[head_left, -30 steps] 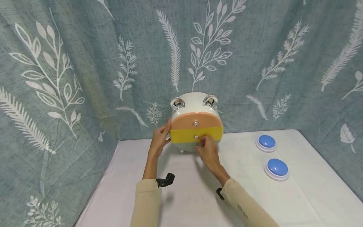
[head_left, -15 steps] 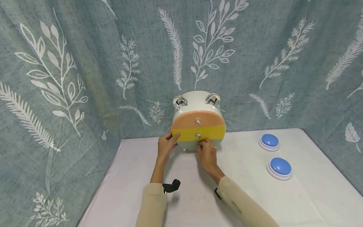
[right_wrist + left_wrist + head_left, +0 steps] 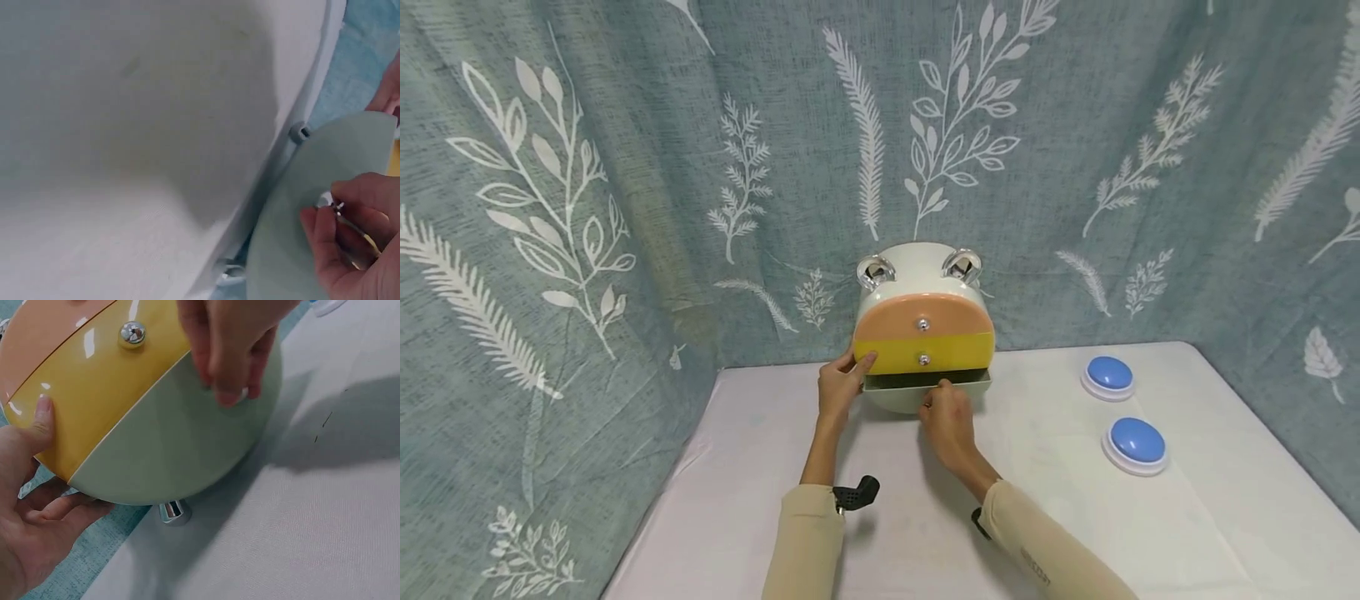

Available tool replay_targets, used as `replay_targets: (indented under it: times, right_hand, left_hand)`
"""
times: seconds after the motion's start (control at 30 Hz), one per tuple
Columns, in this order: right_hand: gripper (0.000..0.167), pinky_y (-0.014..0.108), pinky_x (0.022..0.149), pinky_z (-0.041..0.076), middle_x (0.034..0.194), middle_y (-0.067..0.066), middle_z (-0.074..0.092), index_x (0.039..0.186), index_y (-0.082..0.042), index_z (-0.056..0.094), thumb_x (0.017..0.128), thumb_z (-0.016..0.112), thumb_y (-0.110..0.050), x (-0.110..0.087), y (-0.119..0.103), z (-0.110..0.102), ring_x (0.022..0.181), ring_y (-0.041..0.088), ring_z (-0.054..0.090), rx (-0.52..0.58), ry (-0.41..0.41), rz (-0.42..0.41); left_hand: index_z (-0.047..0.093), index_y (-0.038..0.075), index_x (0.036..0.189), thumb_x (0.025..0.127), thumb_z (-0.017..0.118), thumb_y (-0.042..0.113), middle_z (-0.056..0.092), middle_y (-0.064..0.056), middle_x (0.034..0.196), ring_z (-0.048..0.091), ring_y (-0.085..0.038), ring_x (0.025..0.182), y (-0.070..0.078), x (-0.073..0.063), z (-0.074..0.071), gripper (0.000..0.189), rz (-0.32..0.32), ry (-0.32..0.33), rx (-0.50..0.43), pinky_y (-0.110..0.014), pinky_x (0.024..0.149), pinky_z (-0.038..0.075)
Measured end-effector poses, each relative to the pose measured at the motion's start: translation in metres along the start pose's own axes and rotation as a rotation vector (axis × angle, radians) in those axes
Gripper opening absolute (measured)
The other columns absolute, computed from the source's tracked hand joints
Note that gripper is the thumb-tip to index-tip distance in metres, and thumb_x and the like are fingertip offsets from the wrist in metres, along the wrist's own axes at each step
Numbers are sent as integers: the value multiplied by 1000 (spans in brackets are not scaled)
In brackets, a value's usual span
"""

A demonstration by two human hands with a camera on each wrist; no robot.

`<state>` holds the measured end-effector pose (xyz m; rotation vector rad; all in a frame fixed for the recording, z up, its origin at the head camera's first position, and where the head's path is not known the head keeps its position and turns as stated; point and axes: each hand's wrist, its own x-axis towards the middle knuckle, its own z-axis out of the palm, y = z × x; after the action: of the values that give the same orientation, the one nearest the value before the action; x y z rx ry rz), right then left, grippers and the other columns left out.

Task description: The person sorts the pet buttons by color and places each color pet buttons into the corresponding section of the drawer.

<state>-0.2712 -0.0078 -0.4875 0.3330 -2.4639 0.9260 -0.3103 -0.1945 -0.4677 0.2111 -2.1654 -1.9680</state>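
A small round-topped cabinet (image 3: 913, 271) stands at the back of the table, with an orange drawer (image 3: 887, 318) above a yellow drawer (image 3: 887, 356). Below them, the pale green bottom drawer (image 3: 887, 401) is pulled partway out, showing a dark gap behind its front. My left hand (image 3: 838, 390) grips the cabinet's left side, its thumb on the yellow front and its fingers round the edge. With thumb and fingers, my right hand (image 3: 950, 423) pinches the silver knob (image 3: 325, 200) of the green drawer. The drawer's contents are hidden.
Two blue push buttons with white bases, a far one (image 3: 1108, 375) and a nearer one (image 3: 1137, 443), sit on the right of the white-covered table (image 3: 880, 542). A patterned green curtain (image 3: 790, 167) hangs close behind the cabinet. Short silver feet (image 3: 174, 512) hold the cabinet up.
My right hand has moved down from near the yellow drawer's knob to the green drawer's knob and drawn that drawer out. My left thumb has come onto the yellow front.
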Motion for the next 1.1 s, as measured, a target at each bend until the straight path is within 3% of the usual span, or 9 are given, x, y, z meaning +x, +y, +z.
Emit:
replay_targets:
  times: [0.13, 0.43, 0.67, 0.87, 0.93, 1.1]
  right_hand:
    - [14, 37, 64, 58, 76, 7, 69, 72, -3, 81, 78, 74, 7, -15, -3, -13, 71, 24, 69, -28, -15, -58]
    - [18, 22, 57, 49, 69, 0, 62, 68, -8, 80, 76, 77, 9, -40, -8, -25, 65, 12, 61, -92, -70, -95]
    - [14, 23, 57, 53, 70, 3, 64, 72, -5, 80, 76, 80, 8, -48, -13, -33, 66, 16, 67, -129, -75, -149]
    - [14, 18, 59, 48, 74, -2, 66, 76, -9, 75, 80, 84, 2, -44, -10, -58, 66, 8, 59, -37, -199, -124]
    - [14, 18, 59, 48, 73, -3, 69, 77, -11, 75, 81, 83, 0, -39, -5, -71, 66, 6, 58, -1, -178, -116]
    - [10, 27, 59, 55, 72, 4, 73, 80, -7, 74, 81, 79, 1, -20, 25, -107, 64, 14, 67, 6, 37, -90]
  left_hand:
    - [56, 14, 151, 96, 77, 36, 62, -11, 150, 65, -33, 134, 2, 0, -1, 63, -20, -22, -34, -46, 100, 60]
    - [52, 12, 153, 97, 76, 36, 57, -14, 154, 61, -35, 138, 0, 1, -2, 66, -45, -59, -64, -51, 105, 56]
    - [52, 11, 154, 97, 76, 37, 57, -14, 155, 60, -35, 139, 1, 2, -2, 67, -42, -54, -65, -52, 107, 55]
    - [53, 12, 153, 97, 76, 38, 58, -12, 154, 59, -35, 140, 1, 2, -3, 66, -47, -45, -67, -54, 108, 54]
    - [54, 12, 152, 97, 76, 37, 58, -13, 154, 60, -35, 139, 0, 2, -3, 65, -53, -39, -76, -54, 108, 54]
    - [52, 11, 153, 97, 76, 39, 58, -14, 153, 62, -37, 135, -3, 1, -3, 67, -55, -46, -72, -52, 106, 55]
